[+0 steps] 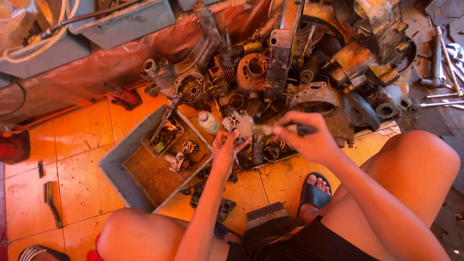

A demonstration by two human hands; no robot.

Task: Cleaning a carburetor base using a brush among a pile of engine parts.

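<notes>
My left hand (224,147) holds a small grey metal engine part (237,123) up in front of me. Gripped in my right hand (309,137) is a dark-handled brush (280,129), its bristles touching the part. Both hands hover above a dark tray (263,153) with oily pieces. To the left lies a grey metal tray (116,169) of brownish liquid with small parts (176,159) and a screwdriver-like tool (166,121) in it. My bare knees frame the bottom of the view.
A heap of greasy engine casings and cylinders (299,67) fills the upper middle. A small white bottle (208,122) stands by the grey tray. Loose tools (442,63) lie at the right. Orange tiles (77,145) cover the floor; my sandalled foot (315,191) rests there.
</notes>
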